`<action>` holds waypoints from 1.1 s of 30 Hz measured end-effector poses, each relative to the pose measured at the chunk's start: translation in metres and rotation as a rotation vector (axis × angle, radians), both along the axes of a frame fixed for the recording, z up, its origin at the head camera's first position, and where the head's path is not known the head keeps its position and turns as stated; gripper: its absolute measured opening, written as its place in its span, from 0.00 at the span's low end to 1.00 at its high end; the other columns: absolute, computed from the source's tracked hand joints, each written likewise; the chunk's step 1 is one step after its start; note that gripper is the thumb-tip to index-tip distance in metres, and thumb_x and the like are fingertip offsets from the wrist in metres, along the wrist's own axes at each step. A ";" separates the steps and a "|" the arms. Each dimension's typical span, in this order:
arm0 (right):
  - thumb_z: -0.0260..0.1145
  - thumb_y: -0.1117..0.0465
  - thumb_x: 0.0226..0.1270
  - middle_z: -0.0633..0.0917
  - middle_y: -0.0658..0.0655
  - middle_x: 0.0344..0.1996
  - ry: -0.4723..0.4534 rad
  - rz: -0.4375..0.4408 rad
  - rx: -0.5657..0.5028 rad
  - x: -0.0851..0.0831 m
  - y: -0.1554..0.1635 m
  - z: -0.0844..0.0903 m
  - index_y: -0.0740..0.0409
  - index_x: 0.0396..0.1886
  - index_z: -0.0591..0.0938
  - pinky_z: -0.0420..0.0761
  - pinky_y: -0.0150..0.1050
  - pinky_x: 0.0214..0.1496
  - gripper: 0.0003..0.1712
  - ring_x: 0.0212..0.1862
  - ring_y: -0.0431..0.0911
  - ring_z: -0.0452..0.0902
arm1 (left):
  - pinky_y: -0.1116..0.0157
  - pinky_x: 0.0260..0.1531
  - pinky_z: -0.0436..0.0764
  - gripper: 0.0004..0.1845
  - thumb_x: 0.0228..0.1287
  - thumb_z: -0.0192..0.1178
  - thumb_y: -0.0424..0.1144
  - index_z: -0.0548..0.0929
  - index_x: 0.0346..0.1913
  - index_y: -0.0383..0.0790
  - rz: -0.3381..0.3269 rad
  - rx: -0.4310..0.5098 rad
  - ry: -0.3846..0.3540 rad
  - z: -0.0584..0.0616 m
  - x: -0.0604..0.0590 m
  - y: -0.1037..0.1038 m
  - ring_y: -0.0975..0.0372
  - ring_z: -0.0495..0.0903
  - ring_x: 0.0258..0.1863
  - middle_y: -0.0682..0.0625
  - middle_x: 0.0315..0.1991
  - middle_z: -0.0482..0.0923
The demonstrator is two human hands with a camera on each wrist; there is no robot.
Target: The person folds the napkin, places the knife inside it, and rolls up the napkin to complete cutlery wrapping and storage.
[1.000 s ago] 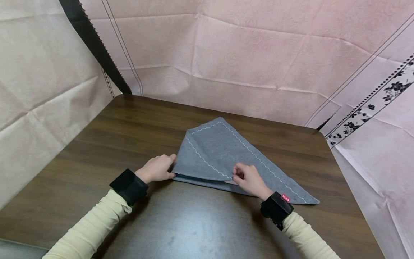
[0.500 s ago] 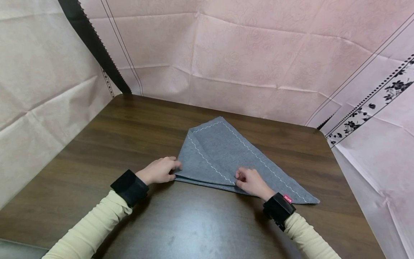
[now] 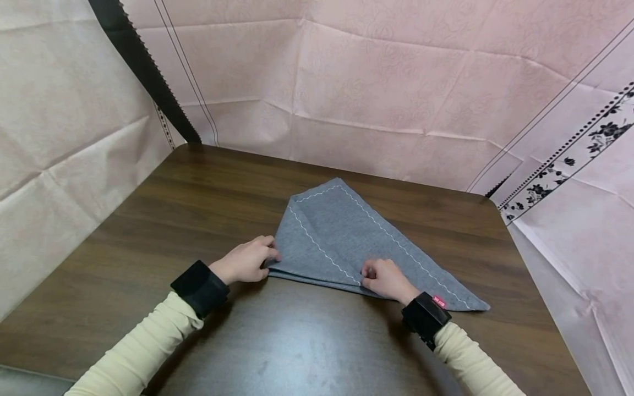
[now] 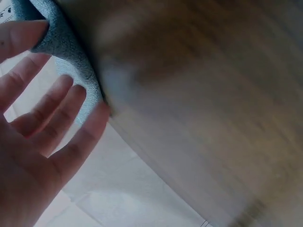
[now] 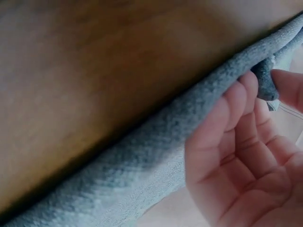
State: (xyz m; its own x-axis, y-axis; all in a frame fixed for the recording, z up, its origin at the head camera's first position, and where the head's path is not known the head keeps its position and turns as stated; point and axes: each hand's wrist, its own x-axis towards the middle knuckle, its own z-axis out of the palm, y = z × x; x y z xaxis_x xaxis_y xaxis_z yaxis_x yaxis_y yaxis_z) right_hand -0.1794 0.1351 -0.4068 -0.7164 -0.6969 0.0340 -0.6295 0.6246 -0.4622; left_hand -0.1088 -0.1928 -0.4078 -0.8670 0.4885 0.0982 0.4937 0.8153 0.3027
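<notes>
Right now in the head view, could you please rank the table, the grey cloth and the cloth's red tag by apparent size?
1. Table, largest.
2. Grey cloth, mid-sized, lying on the table.
3. Red tag, smallest by far, at the cloth's edge.

Head view looks down at the cloth [image 3: 346, 242]; both wrist views see its edge close-up.

A makeshift recording booth rather than a lived-in room; a dark wood-grain table [image 3: 198, 209] with rounded corners is walled on three sides by creased pink nonwoven sheeting [image 3: 376, 82] (embossed with roses, fold lines showing); one panel carries a black floral border [image 3: 584, 148]; black wrist-worn camera bands [image 3: 200, 287] mark a data-collection rig.
</notes>
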 end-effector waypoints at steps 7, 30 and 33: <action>0.66 0.65 0.50 0.71 0.45 0.16 -0.037 -0.051 0.079 0.001 -0.001 0.002 0.52 0.17 0.73 0.64 0.34 0.24 0.10 0.21 0.40 0.65 | 0.42 0.56 0.58 0.29 0.62 0.57 0.46 0.67 0.63 0.34 -0.032 -0.018 -0.104 -0.003 -0.005 0.008 0.45 0.55 0.65 0.34 0.65 0.56; 0.64 0.68 0.52 0.69 0.43 0.12 -0.213 0.059 0.087 -0.008 0.002 0.009 0.57 0.11 0.75 0.64 0.32 0.23 0.13 0.19 0.37 0.64 | 0.36 0.57 0.42 0.49 0.58 0.51 0.63 0.48 0.69 0.29 0.150 -0.165 -0.361 -0.006 -0.056 0.007 0.49 0.37 0.69 0.37 0.70 0.40; 0.64 0.68 0.50 0.70 0.43 0.12 -0.227 0.053 0.108 -0.009 0.002 0.009 0.57 0.11 0.76 0.66 0.32 0.23 0.12 0.18 0.37 0.65 | 0.36 0.57 0.43 0.49 0.58 0.52 0.62 0.49 0.69 0.29 0.147 -0.166 -0.351 -0.005 -0.055 0.008 0.49 0.38 0.69 0.37 0.70 0.41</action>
State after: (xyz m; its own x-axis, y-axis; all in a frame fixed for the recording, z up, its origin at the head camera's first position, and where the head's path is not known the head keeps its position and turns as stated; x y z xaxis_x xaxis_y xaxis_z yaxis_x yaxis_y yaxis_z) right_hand -0.1879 0.1370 -0.3982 -0.6597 -0.7244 -0.2000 -0.5505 0.6470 -0.5275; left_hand -0.1641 -0.1846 -0.4130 -0.8955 0.3413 -0.2855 0.2586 0.9213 0.2904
